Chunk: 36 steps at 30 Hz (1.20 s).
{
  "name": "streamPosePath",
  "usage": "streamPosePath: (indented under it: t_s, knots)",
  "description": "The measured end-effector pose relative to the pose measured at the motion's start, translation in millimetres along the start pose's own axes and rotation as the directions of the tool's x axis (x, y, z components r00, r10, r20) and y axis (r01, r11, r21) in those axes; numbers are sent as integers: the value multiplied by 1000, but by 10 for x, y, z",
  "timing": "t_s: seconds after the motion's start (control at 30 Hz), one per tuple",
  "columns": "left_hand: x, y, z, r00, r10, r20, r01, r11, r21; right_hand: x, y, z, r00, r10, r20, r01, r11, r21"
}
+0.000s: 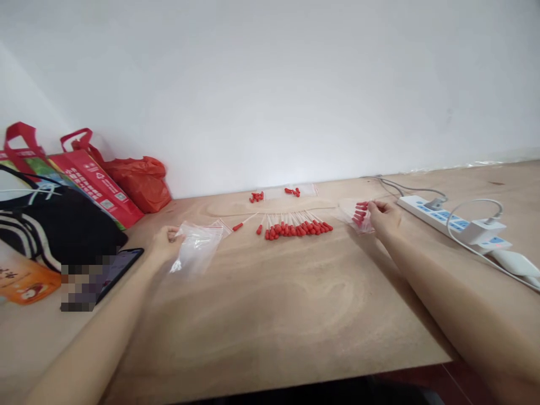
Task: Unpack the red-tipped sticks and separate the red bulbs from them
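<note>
My left hand (167,242) is closed on the edge of clear zip bags (198,247) lying on the wooden table. My right hand (385,216) pinches a small clear zip bag (356,214) at its side; several red bulb-like ends show in it. Between the hands lies a row of thin, pale sticks with red bulb ends (297,228), the red ends toward me. One such stick (238,226) lies apart, near the left bags. Two more groups of red ends (256,197) in clear bags (310,190) rest by the wall.
A white power strip (434,216) with plugs and cables stands on the right, close to my right forearm. On the left are a phone (122,275), a black cloth bag (84,225), red shopping bags (97,183) and an orange packet (29,278). A wall closes the back.
</note>
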<state>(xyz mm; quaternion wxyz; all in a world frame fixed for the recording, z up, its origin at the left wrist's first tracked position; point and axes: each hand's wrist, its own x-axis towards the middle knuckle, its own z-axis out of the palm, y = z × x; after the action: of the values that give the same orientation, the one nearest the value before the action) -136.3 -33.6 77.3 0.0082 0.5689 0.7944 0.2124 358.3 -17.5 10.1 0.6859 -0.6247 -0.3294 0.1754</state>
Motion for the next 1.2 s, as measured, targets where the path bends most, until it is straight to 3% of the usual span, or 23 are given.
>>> streamPosePath:
  t_s: [0.1,0.17,0.23,0.3,0.37,0.43,0.5,0.57,0.6,0.67,0.8,0.87,0.97,1.2]
  knots:
    - [-81,-50,144,991,123,-56,-118,990,79,-18,-99,-35,997,-55,-49,62,987,150]
    - [-163,-43,278,963,266,34,-268,954,132,-22,-174,-69,990,-104,-91,119,978,170]
    - [-218,-42,400,935,302,187,-336,923,188,-77,-254,-74,985,-144,-92,159,967,199]
    - [-231,-63,488,920,254,297,-328,915,233,-234,-326,-26,991,-131,2,125,951,283]
    - [-208,-91,534,915,223,337,-314,918,243,-506,-372,71,974,-67,215,-14,934,357]
    - [-178,-88,542,923,221,314,-300,926,229,-855,-381,193,927,19,374,-151,932,328]
    - [-180,-14,525,945,245,218,-287,939,190,-1201,-363,312,818,174,548,-382,876,293]
    - [-254,156,501,942,329,70,-335,937,101,-1464,-341,401,701,320,637,-582,773,253]
    - [-326,274,494,914,405,-1,-405,914,31,-1548,-336,429,641,358,679,-640,738,215]
    - [-537,550,499,820,571,-29,-569,811,-136,-1620,-344,447,571,400,717,-689,709,154]
    - [-1061,1067,586,569,813,124,-741,572,-350,-1533,-399,372,454,416,788,-691,722,17]
    - [-1255,1226,646,489,853,182,-748,518,-415,-1475,-414,319,390,418,821,-690,723,-40]
    - [-1386,1323,717,463,855,234,-721,517,-461,-1435,-405,269,344,419,840,-686,723,-80]
    - [-1381,1296,756,472,852,225,-715,520,-467,-1437,-362,269,332,390,859,-648,756,-93]
